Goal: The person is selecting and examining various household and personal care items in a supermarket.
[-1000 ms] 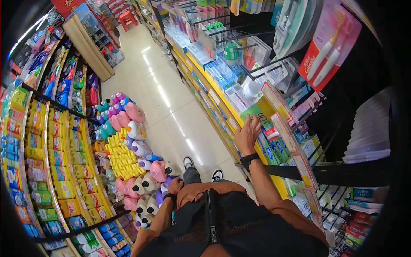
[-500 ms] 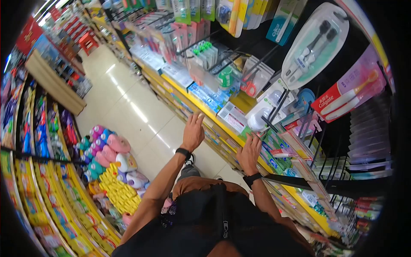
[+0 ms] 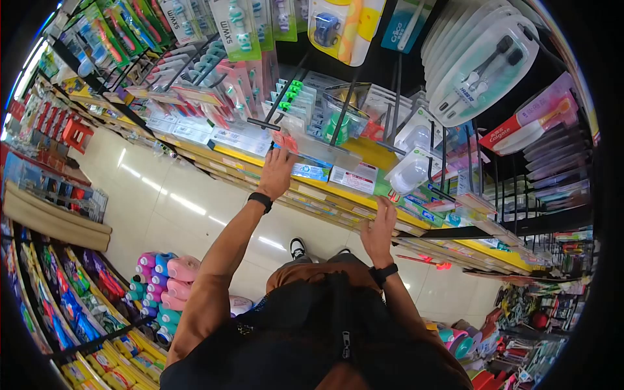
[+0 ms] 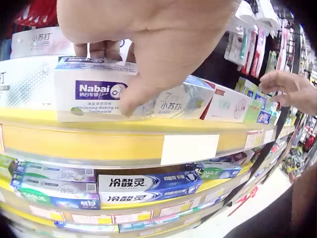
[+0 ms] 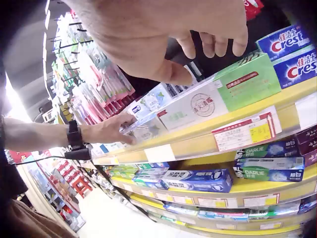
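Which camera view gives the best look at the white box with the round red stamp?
The right wrist view: the white box lies near the camera, its stamp large. The left wrist view shows its front and stamp smaller; the head view shows it small, the stamp not discernible.

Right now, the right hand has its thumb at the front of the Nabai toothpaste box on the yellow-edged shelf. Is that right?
Not quite: it is the left hand that has its thumb at the front of the Nabai toothpaste box on the yellow-edged shelf, as the left wrist view shows.
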Demonstrator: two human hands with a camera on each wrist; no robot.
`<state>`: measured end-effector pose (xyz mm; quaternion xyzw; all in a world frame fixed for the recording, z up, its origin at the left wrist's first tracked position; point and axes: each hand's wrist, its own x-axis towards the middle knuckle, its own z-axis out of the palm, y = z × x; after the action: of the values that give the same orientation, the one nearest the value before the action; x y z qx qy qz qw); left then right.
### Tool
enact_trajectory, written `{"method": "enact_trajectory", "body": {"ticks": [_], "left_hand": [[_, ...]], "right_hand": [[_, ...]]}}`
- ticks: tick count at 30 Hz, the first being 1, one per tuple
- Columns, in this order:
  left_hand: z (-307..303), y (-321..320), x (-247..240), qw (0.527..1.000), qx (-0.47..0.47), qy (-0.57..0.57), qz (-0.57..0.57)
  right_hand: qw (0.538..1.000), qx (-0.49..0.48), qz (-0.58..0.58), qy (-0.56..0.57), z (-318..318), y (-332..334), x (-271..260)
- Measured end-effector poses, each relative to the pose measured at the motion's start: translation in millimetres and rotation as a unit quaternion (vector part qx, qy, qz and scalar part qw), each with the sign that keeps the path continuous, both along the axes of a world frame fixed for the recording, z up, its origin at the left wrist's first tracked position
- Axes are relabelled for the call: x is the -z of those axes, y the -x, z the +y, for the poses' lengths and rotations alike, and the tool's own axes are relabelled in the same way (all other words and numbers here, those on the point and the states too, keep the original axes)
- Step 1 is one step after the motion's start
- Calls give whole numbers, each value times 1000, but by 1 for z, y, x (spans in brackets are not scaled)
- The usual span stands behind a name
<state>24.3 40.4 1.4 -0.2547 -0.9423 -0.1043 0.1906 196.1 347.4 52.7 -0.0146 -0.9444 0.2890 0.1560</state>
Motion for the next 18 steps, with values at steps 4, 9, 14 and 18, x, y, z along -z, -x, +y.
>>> {"method": "enact_trajectory", "body": {"ticks": [4,9,14,18], "left_hand": [[-7,-16,-18,989,-7,-129,-76],[1,-70,-39,972,-31,-211,-101],[30,-127,-45,968,-6,-207,-145],[65,-136,-64,970,33,-207,-120]], "right_hand": [[999,-43,-8,31,-28,5,-9],[989,-107,4,101,-59,21,-35],[978,-197,-53,37,-61,21,-47],[977,-201,-71,-5,-41,9,-33]]}}
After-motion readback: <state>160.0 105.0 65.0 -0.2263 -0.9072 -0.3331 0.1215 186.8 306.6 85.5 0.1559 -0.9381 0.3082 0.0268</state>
